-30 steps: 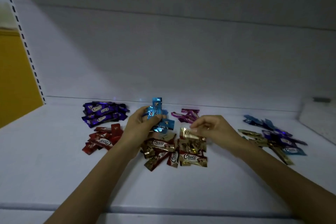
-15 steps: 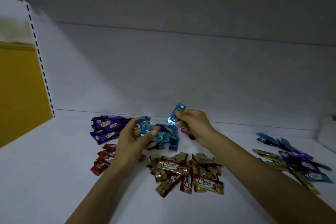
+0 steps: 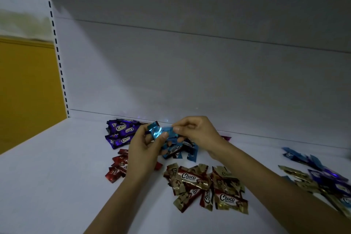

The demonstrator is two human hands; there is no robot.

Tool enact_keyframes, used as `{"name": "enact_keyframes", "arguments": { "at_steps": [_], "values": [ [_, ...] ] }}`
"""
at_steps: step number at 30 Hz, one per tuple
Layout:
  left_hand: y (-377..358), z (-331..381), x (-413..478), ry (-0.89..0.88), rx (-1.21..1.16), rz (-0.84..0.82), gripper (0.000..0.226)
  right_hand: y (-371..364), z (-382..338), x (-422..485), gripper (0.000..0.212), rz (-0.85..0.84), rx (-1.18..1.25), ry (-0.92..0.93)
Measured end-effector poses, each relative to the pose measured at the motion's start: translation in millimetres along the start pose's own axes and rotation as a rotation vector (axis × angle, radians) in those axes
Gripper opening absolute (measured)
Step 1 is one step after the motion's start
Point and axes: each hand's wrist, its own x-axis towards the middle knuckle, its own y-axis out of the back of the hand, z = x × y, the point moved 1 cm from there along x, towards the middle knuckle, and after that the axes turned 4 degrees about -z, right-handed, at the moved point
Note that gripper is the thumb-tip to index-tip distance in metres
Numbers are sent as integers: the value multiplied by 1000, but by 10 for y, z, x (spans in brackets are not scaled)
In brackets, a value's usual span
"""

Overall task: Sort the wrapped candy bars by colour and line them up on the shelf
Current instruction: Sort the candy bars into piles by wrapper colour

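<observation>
Above the blue pile (image 3: 178, 151), the left hand (image 3: 144, 150) pinches a blue candy bar (image 3: 154, 130); the right hand (image 3: 196, 133) pinches a second blue bar (image 3: 168, 130).

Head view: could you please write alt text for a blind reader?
The left hand and right hand hold blue candy bars above a blue pile on a shelf. A purple pile, red pile and gold pile lie nearby.

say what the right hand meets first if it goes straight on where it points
Pointing left, the right hand would likely meet the blue bar in the left hand first; depth unclear.
</observation>
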Motion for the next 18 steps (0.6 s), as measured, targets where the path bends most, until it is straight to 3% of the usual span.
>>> {"name": "enact_keyframes", "arguments": {
  "at_steps": [4,8,11,15,18],
  "values": [
    [27,0,17,83,-65,36,38,166,175,210,7,267,80,-140],
    [45,-4,21,67,-32,56,61,123,335,307,16,278,-218,-166],
    [47,-17,23,52,43,63,49,9,282,253,27,202,-182,-69],
    [38,-13,8,13,160,-10,23,-133,224,143,5,-81,-41,-29],
    [13,-29,-35,-124,552,-32,23,-77,279,189,5,16,6,-68]
  ]
}}
